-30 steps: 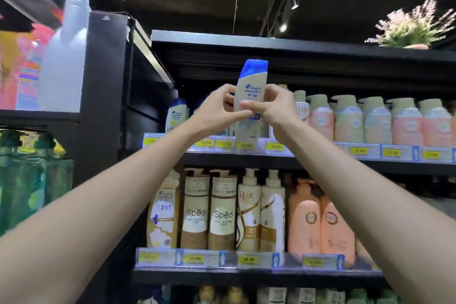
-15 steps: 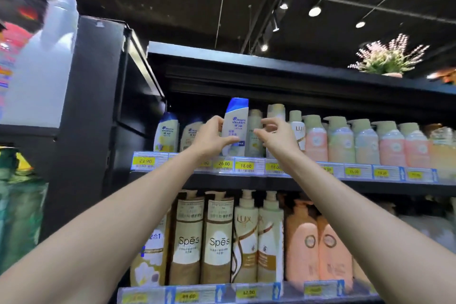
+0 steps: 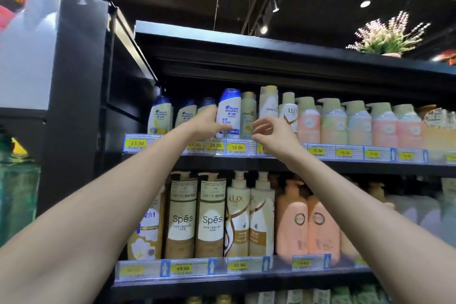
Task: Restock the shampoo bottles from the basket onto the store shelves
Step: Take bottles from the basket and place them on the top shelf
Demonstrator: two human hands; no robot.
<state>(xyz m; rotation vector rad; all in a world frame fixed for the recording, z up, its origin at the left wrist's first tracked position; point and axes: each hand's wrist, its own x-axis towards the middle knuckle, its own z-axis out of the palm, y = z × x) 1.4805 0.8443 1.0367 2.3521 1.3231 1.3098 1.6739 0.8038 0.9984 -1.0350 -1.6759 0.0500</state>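
Observation:
A white shampoo bottle with a blue cap (image 3: 230, 108) stands upright on the upper shelf (image 3: 222, 160), above the 18.00 price tag. My left hand (image 3: 208, 123) grips its lower left side, thumb across the front of the bottle near its base. To the bottle's right, my right hand (image 3: 271, 132) hovers a little apart from it, fingers loosely curled, holding nothing. Three similar blue-capped bottles (image 3: 160, 116) stand to the left on the same shelf. The basket is out of view.
Pantene bottles (image 3: 267, 103) and a row of pink and pale pump bottles (image 3: 357, 123) fill the upper shelf to the right. The lower shelf (image 3: 241, 276) carries tall Spes, Lux and orange pump bottles. A black cabinet (image 3: 79, 94) stands at the left.
The bottle has come down from the air onto the upper shelf. My right hand has let go and drawn slightly right; my left hand stays on the bottle.

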